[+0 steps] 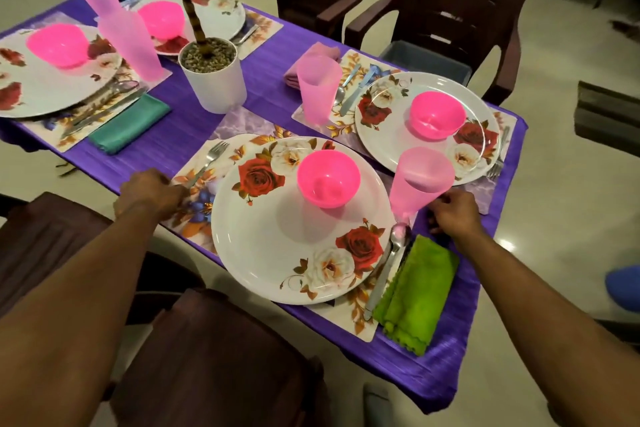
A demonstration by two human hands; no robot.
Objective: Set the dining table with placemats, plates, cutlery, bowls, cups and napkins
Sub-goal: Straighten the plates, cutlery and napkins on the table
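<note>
Near plate (298,236) between both hands (152,196)

Pink bowl (328,178) upright on floral plate (277,236).

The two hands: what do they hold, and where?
Left hand grips the fork at its handle end. Right hand is beside the pink cup base; contact unclear.

Two bare forearms, no sleeves, left hand (149,196), right hand (452,213), no rings or watch visible
</note>
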